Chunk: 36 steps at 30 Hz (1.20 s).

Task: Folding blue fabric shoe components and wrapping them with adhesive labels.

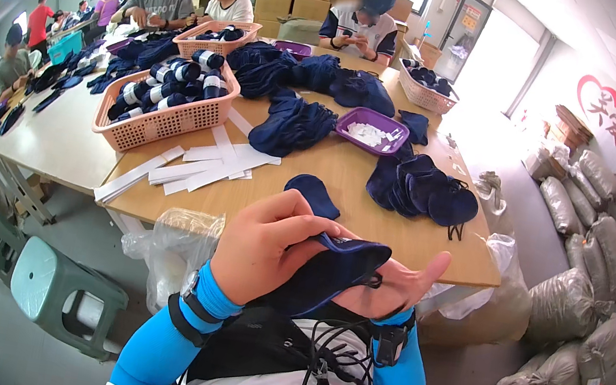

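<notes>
- Holding a navy mask (332,267) up close to the chest, the person works it between both hands, over the table (336,222) edge.
- Left hand (273,248) is curled over the top of the mask, fingers closed on the fabric.
- Right hand (394,286) lies half open beneath it, palm up, thumb raised; the black cord (371,280) crosses it, though I can't quite tell whether the fingers pinch it.
- To do this well, I'd say keep the fabric flat and taut between the hands, and the cord clear of the folds.
- Counting: one mask in hand, one lying just beyond it (313,193), a pile (424,190) of maybe five or six to the right.
- Two purple trays (372,130), three pink baskets (164,118), a scatter of white paper strips (197,165), two green stools (63,294).
</notes>
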Each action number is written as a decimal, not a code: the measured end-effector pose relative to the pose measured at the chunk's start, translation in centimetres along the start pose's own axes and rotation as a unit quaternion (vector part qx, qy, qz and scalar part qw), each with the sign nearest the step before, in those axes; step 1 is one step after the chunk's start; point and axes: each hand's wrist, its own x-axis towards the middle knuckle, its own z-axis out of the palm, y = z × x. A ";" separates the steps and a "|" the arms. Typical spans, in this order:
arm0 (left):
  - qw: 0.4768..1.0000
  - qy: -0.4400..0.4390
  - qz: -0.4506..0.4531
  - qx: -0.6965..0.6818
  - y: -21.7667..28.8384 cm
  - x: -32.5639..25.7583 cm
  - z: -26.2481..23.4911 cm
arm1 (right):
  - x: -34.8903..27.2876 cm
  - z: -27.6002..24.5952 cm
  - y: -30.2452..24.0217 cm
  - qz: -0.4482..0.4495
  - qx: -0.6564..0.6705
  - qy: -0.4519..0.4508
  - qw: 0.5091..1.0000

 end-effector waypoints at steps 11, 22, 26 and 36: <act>0.991 0.077 -0.070 0.085 -0.3 -0.3 1.7 | 1.0 1.9 0.5 0.025 -0.407 0.117 0.906; 0.994 0.050 0.063 0.080 -0.6 -1.5 2.0 | 1.4 1.2 2.6 -0.047 -0.298 0.145 0.942; 0.992 -0.028 -0.087 -0.082 1.5 -1.0 0.6 | 0.1 1.3 2.2 -0.009 -0.333 0.113 0.936; 0.996 -0.034 -0.061 0.062 1.7 -1.5 2.2 | 1.7 2.0 3.8 -0.048 -0.348 0.128 0.927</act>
